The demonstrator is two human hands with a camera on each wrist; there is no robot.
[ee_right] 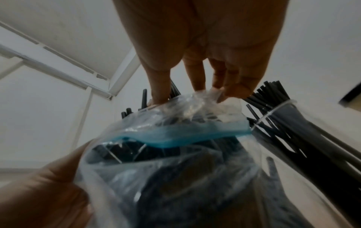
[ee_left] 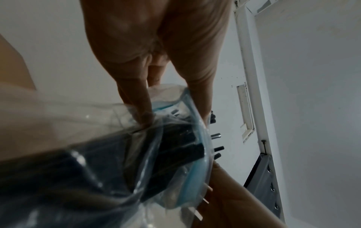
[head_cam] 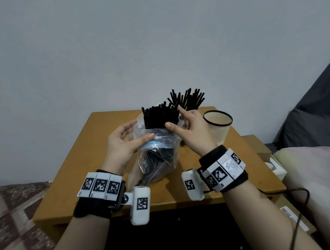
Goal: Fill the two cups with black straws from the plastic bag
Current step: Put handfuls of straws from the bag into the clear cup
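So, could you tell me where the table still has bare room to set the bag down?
The wooden table is bare along its left side, left of the plastic bag, and along the near edge under the wrists. It is crowded at the back right, where the straw-filled cup and the empty cup stand close behind the right hand.

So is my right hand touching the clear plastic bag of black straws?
Touching. The right wrist view shows the right hand with its fingertips pinching the clear plastic bag's crumpled top edge.

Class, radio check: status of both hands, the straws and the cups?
Left hand holds plastic bag; right hand pinches its rim. Far cup stocked with straws; ribbed cup looks empty. Nothing blocking.
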